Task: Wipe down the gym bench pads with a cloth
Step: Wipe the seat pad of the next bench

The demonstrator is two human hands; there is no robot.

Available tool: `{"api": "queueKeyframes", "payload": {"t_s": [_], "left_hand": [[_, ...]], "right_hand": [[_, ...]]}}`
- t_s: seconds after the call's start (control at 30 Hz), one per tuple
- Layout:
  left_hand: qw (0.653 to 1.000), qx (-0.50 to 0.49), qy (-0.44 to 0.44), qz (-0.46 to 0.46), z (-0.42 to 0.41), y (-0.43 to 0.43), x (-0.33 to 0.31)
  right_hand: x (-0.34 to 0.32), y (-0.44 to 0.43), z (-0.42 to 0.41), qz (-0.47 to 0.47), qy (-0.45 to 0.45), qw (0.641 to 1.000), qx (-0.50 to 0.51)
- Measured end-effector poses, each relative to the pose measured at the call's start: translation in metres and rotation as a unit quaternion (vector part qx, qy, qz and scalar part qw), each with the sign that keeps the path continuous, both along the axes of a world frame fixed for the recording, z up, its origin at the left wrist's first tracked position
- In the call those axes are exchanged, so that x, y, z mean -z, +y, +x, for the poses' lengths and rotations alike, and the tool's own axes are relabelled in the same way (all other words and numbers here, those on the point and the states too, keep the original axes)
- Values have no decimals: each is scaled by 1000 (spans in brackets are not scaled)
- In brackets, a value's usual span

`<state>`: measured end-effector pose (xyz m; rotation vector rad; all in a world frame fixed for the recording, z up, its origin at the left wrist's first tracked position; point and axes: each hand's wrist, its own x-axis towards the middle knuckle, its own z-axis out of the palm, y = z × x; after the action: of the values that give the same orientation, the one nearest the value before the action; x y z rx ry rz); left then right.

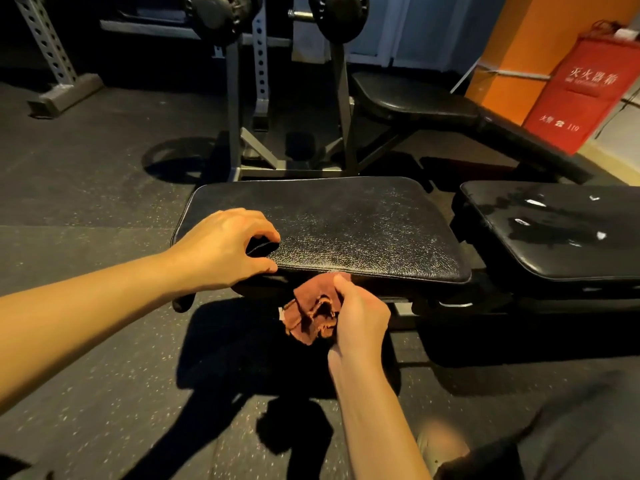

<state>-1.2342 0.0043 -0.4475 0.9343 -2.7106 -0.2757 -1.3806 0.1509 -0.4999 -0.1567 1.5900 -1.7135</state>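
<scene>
The right hand (360, 317) pinches a bunched reddish-brown cloth (313, 315) against the near edge of the seat pad (346, 226), just below its top face. The left hand (225, 247), fingers curled and gripping nothing loose, braces the pad's near-left corner. Wiping the side face well likely means flattening the cloth first and drawing it along the seam. The back pad (554, 233), just right, shows pale flecks; a rack with weight plates (341, 15) stands behind, well clear.
</scene>
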Motion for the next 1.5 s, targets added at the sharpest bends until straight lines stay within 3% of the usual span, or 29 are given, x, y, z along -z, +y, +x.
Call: {"api": "queueKeyframes", "payload": {"t_s": [0.13,0.53,0.8,1.0,1.23,1.43,1.5], "left_hand": [[1000,-4,-3,3,2,4,-2],[1000,-2,7,3,-1,0,0],[1000,-9,-5,0,-1,3,0],[1000,-8,0,1,1,5,0],[1000,-9,0,-3,1,3,3],[1000,1,13,2,3,2,4],[1000,0,15,-2,3,0,6]], "right_hand": [[5,4,6,43,-44,998,-11],[-4,-4,7,27,-5,997,-71],[-16,2,9,29,-26,991,-130],[-13,-8,16,49,-47,995,-71],[-18,-10,18,32,-52,989,-135],[-4,-5,9,13,-87,995,-36],[-5,-6,11,-1,-77,996,-51]]}}
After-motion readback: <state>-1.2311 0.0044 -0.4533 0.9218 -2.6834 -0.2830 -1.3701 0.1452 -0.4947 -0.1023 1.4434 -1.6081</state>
